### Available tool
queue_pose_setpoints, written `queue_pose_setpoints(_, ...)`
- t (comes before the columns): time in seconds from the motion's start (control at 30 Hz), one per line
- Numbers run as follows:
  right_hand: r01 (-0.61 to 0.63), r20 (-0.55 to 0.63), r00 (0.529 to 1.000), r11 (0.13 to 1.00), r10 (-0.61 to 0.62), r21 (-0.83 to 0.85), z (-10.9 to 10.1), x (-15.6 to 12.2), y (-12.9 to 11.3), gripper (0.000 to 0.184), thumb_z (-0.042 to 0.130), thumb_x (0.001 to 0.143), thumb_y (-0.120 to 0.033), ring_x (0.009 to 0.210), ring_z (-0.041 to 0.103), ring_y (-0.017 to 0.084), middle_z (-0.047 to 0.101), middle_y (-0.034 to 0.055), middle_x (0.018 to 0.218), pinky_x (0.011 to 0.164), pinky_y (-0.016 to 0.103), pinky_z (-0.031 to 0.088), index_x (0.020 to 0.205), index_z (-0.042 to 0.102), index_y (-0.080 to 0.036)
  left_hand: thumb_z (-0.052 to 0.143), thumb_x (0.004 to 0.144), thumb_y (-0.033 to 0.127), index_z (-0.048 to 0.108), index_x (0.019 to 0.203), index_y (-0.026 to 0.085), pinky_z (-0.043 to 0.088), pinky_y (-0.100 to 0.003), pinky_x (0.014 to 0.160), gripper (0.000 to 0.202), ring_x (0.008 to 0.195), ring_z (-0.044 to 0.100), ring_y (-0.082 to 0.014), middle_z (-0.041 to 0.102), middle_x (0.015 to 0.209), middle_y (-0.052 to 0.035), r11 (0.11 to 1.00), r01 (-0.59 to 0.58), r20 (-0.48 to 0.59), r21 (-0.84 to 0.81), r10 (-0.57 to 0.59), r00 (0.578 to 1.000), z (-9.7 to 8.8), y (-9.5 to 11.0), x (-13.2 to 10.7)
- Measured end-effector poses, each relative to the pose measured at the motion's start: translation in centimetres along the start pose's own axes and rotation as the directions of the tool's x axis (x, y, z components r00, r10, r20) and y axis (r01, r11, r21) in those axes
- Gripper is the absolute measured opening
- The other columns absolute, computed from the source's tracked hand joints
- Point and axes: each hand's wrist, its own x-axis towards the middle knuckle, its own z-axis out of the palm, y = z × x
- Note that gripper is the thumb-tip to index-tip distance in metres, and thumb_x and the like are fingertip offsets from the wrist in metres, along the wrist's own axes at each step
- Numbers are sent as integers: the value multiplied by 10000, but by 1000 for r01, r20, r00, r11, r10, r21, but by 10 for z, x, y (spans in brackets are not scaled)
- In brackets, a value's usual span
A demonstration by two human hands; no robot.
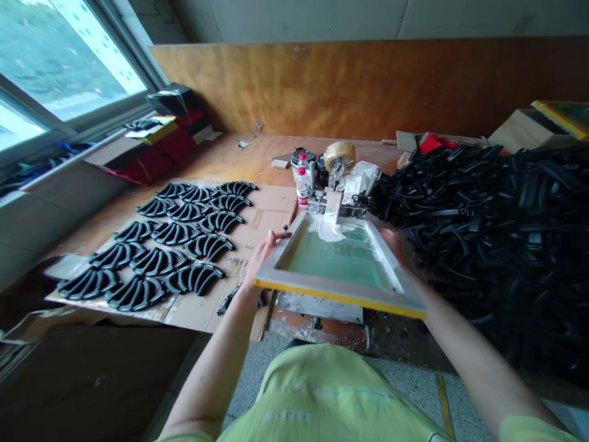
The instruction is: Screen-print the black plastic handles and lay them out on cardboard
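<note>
A screen printing frame [331, 288] with a pale green mesh [335, 261] is tilted in front of me, its near edge raised above the worktable. White ink or paste lies at the far end of the mesh, beside a pale upright block [332, 204]. My left hand [265, 250] grips the left side of the frame, and my right hand [393, 243] has the right side, its fingers partly hidden behind the rim. Under the near edge shows a flat grey plate [322, 307]. A few black curved pieces [229, 300] lie by my left forearm.
Black curved strips in fan-shaped groups [159, 256] cover a cardboard sheet [196, 312] on the left. A big heap of black pieces [464, 215] fills the right. Behind the frame stand bottles [302, 187], a can [301, 157] and a tape roll [339, 155].
</note>
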Motion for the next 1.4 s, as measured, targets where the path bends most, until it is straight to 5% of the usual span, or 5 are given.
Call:
queue_pose_setpoints(0.17, 67, -269, 958, 989, -101, -134, -4, 55, -27, 485, 647, 827, -256, 1149, 517, 268, 517, 178, 1323, 1012, 393, 418, 1278, 572, -95, 663, 717, 589, 507, 1376, 193, 445, -236, 549, 785, 629, 601, -150, 696, 814, -25, 972, 225, -7, 68, -225, 974, -10, -79, -22)
queue_pose_setpoints(0.43, 202, 209, 967, 940, -147, -276, 46, 71, -93, 131, 545, 834, -114, 841, 563, 229, 656, 117, 882, 765, 326, 442, 933, 627, -141, 655, 745, 542, 507, 1375, 177, 482, -253, 661, 743, 732, 639, -164, 708, 864, -38, 967, 219, -60, 128, -213, 975, -13, -131, -11)
queue_pose_setpoints(0.6, 486, 348, 834, 868, -428, -98, 22, 29, -78, 171, 503, 789, -50, 861, 563, 207, 661, 89, 852, 724, 282, 381, 827, 631, -157, 647, 751, 568, 520, 1359, 174, 491, -259, 701, 736, 793, 648, -175, 709, 925, -53, 968, 231, -51, 101, -227, 973, -15, -137, -11)
queue_pose_setpoints(1.1, 346, 218, 918, 938, -331, -30, 24, 13, -76, 141, 576, 873, -241, 840, 619, 192, 689, 39, 911, 732, 285, 442, 965, 676, -203, 657, 747, 549, 497, 1348, 152, 494, -240, 631, 738, 707, 629, -148, 694, 885, -46, 968, 245, -17, 55, -245, 969, -10, -115, -16)
queue_pose_setpoints(1.4, -123, -105, 988, 987, 113, -100, -16, 96, -47, 420, 594, 874, -293, 810, 629, 204, 707, 52, 958, 719, 291, 441, 1291, 551, -257, 550, 802, 644, 638, 1209, 196, 465, -232, 566, 611, 658, 611, -146, 685, 826, -20, 986, 158, 28, 46, -160, 987, -11, -24, -17)
